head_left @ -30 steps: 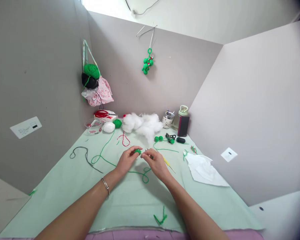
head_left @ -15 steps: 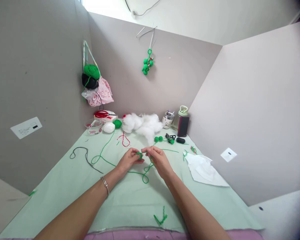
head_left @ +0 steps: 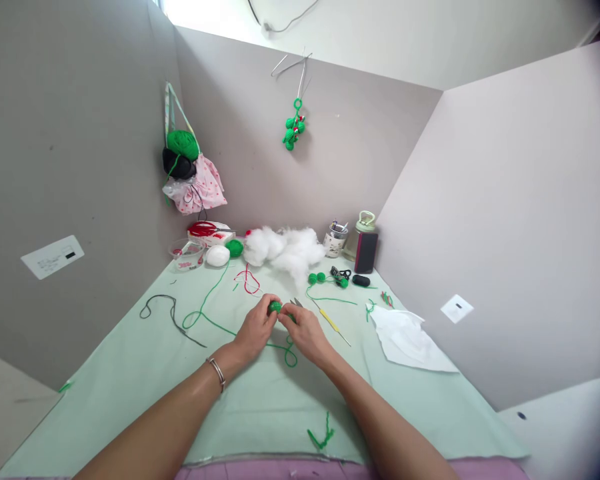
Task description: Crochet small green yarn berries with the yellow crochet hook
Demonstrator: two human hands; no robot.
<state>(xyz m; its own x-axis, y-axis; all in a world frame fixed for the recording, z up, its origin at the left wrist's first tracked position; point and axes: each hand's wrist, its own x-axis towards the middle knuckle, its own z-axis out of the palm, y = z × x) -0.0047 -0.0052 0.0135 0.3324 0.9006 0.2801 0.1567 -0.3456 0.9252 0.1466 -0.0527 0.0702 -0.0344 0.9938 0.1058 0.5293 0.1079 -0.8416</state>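
"Left side first?"
"Green strand [head_left: 218, 325] looped on the bench [head_left: 260, 420], then the left hand [head_left: 255, 328]: fingers curled around the small green piece [head_left: 275, 307]."
"And next?"
"Right hand [head_left: 304, 328], fingers drawn in, at the piece's right edge. Can't tell how tightly the tips close, or on what."
"Any change?"
"Half a second ago it stood further off, a strand between. Now it's close in; I'd judge handwork at the edge."
"Far right?"
"Yellow-handled hook [head_left: 329, 320], just beside the right hand. Couldn't make it out then."

The pale green cloth [head_left: 260, 420] carries white stuffing [head_left: 287, 250], 1 yellow-handled tool [head_left: 330, 321] and white fabric [head_left: 410, 340].
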